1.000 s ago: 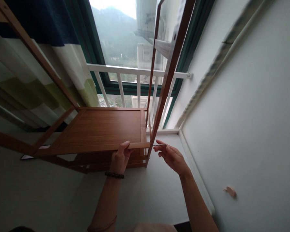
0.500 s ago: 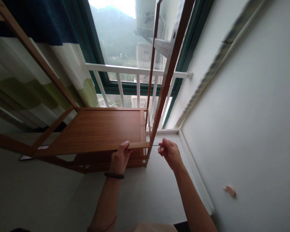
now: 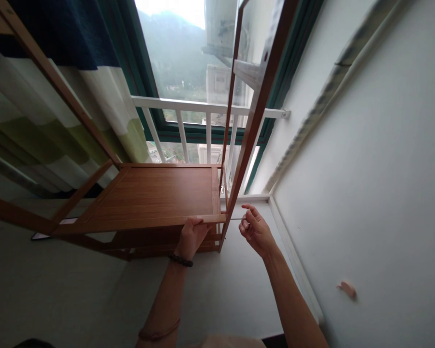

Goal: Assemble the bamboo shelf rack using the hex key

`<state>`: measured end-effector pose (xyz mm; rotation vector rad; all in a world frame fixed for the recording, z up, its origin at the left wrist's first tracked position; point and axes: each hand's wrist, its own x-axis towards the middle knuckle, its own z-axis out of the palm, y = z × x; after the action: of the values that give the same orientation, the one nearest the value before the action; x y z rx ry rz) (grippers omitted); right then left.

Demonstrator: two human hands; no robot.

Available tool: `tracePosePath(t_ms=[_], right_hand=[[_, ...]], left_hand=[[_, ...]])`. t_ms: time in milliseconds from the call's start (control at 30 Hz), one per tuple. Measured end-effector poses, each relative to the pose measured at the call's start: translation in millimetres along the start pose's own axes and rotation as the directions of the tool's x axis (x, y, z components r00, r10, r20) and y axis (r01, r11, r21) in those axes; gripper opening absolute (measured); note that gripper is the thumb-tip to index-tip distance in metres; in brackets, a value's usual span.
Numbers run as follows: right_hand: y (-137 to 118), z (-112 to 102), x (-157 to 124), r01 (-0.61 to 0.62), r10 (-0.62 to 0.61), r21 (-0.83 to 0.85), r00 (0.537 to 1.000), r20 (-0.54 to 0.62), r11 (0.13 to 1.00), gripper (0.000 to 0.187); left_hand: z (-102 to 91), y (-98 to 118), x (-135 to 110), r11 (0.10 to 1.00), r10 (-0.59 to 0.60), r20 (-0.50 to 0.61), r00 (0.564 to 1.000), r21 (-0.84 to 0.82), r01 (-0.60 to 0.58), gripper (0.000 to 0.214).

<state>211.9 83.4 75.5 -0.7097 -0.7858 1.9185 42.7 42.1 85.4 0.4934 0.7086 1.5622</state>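
Underfoot, the pale floor (image 3: 217, 295) runs to a white baseboard (image 3: 293, 261) at 3 o'clock, where a bare white wall (image 3: 377, 159) rises with a small pinkish piece (image 3: 346, 288) stuck to it at 4 o'clock. At 12 o'clock a green-framed window (image 3: 177, 58) shows hazy hills behind a white railing (image 3: 203, 105). A striped curtain (image 3: 58, 111) hangs at 10 o'clock. The wooden shelf board (image 3: 159, 193) lies level at the middle of the view, inside a brown frame. Its upright post (image 3: 252, 121) climbs towards 1 o'clock. The left hand (image 3: 193, 236) curls its fingers over the board's front edge, thumb on top. The right hand (image 3: 254, 228), just at 3 o'clock of the post's foot, pinches a thin metal key (image 3: 235, 219) whose tip meets the post.
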Motion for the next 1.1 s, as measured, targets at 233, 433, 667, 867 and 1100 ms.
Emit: tracePosePath(t_ms=[233, 433, 667, 867, 1100], right_hand=[[0, -5, -6, 0.008, -0.009, 0.012, 0.998, 0.064, 1.0, 0.028], [-9, -8, -10, -0.001, 0.005, -0.038, 0.995, 0.097, 0.999, 0.029], [-18, -8, -11, -0.092, 0.101, -0.118, 0.992, 0.08, 0.989, 0.028], [-11, -3, -16, -0.039, 0.038, -0.086, 0.999, -0.013, 0.996, 0.024], [-6, -16, -19, 0.012, -0.01, -0.012, 0.992, 0.13, 1.0, 0.031]], left_hand=[[2.2, -3, 0, 0.999, -0.04, 0.076, 0.996, -0.007, 0.041, 0.04], [-0.7, -6, 2, 1.0, -0.011, 0.081, 0.997, -0.012, 0.012, 0.031], [-3.9, -9, 4, 0.999, -0.008, 0.058, 0.998, 0.05, 0.005, 0.024], [0.8, -14, 4, 0.987, -0.03, 0.094, 0.995, 0.161, 0.014, 0.03], [-1.4, -15, 5, 0.987, -0.044, 0.126, 0.991, 0.159, 0.024, 0.03]])
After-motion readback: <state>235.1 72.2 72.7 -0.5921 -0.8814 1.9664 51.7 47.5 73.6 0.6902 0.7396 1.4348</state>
